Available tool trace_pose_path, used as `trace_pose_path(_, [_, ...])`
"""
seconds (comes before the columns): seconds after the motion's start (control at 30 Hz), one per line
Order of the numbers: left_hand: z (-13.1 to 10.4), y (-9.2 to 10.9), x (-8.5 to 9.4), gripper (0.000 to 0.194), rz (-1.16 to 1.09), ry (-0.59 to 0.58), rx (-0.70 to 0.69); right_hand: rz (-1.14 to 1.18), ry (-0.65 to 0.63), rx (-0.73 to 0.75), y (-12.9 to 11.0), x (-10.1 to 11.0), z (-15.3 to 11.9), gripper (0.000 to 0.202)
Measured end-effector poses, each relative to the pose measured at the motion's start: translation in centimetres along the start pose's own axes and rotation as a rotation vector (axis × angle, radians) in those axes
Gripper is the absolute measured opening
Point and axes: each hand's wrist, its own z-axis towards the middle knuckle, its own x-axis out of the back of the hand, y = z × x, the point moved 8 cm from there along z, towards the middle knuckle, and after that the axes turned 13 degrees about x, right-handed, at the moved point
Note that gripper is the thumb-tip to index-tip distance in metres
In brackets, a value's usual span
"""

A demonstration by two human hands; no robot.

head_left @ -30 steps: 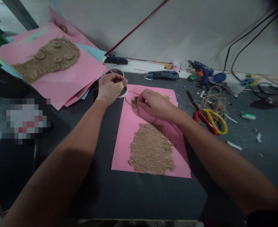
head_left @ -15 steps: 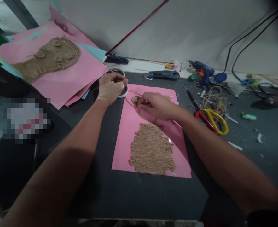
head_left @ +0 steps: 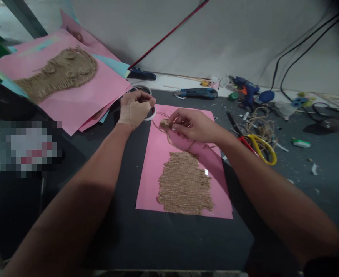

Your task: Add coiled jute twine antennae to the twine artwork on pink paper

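A pink sheet [head_left: 146,173] lies on the dark table, with a block of brown twine rows [head_left: 185,182] on its lower half. Above the block is a small twine coil [head_left: 165,124], with loose twine [head_left: 171,142] looping around it. My right hand [head_left: 196,125] is closed in a pinch at the coil's right edge, apparently on the twine. My left hand [head_left: 136,109], wrapped in a beige covering, has its fingers curled together over a white-rimmed tape roll [head_left: 151,114]. Whatever those fingers hold, if anything, is hidden.
To the left are stacked coloured sheets [head_left: 100,90] bearing a twine shape [head_left: 65,71]. At the back lie a blue cutter knife [head_left: 198,93] and a blue glue gun [head_left: 248,90]. Scissors [head_left: 261,148], tangled twine [head_left: 260,125] and paper scraps are on the right.
My right hand has shifted slightly right, and more of the twine coil shows beside its fingertips. My left hand stays by the tape roll, nearly unmoved.
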Motion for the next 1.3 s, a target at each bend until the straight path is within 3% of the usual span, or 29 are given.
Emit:
trace_pose_path(0.33, [0.3,-0.2,-0.1,0.009,0.013,-0.006,0.006,0.009,0.007,-0.06,0.5,1.0,0.0,0.015])
trace_pose_path(0.5, [0.5,-0.5,0.1,0.012,0.019,-0.008,-0.006,0.067,0.019,-0.135,0.9,0.7,-0.2,0.006])
trace_pose_path(0.73, [0.3,-0.1,0.3,0.014,0.085,0.026,-0.037,-0.004,0.029,-0.096,0.5,0.6,0.0,0.008])
trace_pose_path(1.0, [-0.1,0.3,0.2,0.013,0.085,0.02,-0.018,0.148,0.079,-0.224,1.1,-0.5,-0.3,0.007])
trace_pose_path(1.3, [0.0,0.1,0.1,0.013,0.035,0.003,-0.02,0.031,0.098,-0.21,1.5,-1.0,-0.2,0.013])
